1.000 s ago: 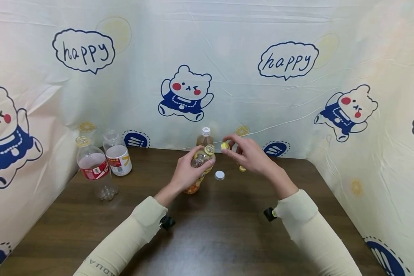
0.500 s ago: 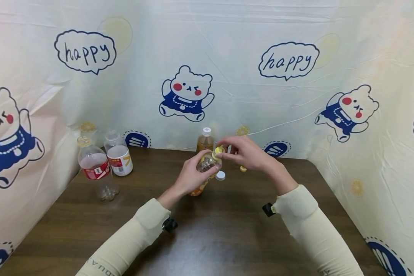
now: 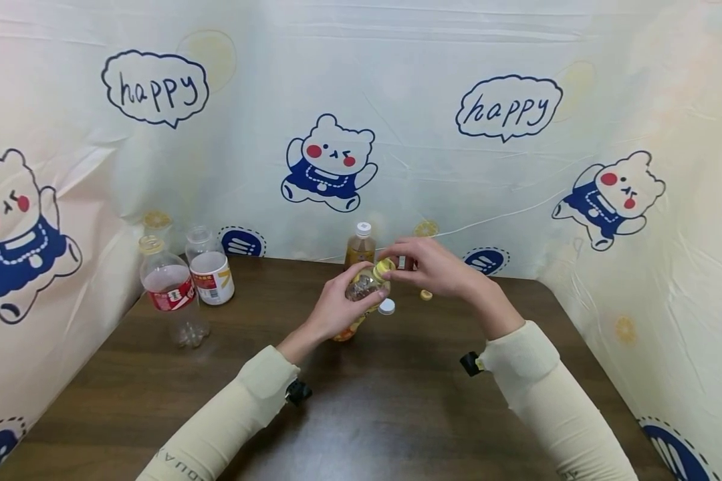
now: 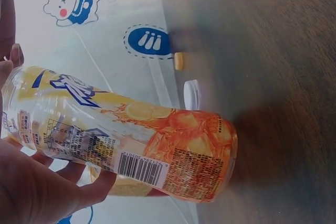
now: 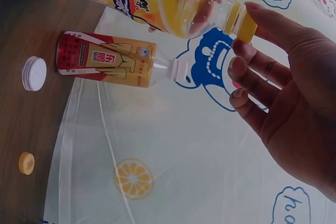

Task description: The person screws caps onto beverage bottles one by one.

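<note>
My left hand (image 3: 334, 306) grips a clear plastic bottle (image 4: 131, 135) with a yellow and orange iced-tea label round its upper body. The bottle leans to the right, its base low over the table. At its mouth my right hand (image 3: 436, 267) pinches a yellow cap (image 5: 247, 28) between thumb and index finger; the other fingers are loosely bent. The cap sits at the neck, above a yellow ring; whether it is threaded on cannot be told. Just behind stands a red and gold drink bottle (image 5: 107, 59) with a white cap.
A loose white cap (image 3: 386, 306) and a small yellow cap (image 3: 426, 294) lie on the dark wooden table (image 3: 391, 401). At the left stand a red-labelled bottle (image 3: 172, 294) and a white-labelled uncapped jar (image 3: 212, 277). A printed curtain (image 3: 409, 167) encloses the back and sides.
My right hand has brought the yellow cap left onto the bottle's mouth, which was uncovered before. The left hand has shifted the bottle slightly right.
</note>
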A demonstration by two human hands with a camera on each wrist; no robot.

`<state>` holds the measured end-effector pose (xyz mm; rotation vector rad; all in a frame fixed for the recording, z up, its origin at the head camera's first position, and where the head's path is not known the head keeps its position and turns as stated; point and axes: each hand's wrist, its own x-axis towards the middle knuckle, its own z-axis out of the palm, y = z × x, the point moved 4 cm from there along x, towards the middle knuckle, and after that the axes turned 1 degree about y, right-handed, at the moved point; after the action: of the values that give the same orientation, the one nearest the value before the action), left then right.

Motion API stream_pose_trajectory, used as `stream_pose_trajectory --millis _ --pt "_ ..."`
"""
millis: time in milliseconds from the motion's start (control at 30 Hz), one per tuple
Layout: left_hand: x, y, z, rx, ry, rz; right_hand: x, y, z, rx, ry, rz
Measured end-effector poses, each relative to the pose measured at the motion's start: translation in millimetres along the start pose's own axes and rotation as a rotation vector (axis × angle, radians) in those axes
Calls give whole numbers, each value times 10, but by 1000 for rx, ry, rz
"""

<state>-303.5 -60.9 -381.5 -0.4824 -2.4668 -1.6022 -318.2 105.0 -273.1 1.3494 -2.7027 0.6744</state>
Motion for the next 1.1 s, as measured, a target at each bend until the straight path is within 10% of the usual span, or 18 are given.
stream_pose_trajectory --millis 1100 --pt "36 -72 29 -23 -35 -15 56 -56 -1 -155 28 34"
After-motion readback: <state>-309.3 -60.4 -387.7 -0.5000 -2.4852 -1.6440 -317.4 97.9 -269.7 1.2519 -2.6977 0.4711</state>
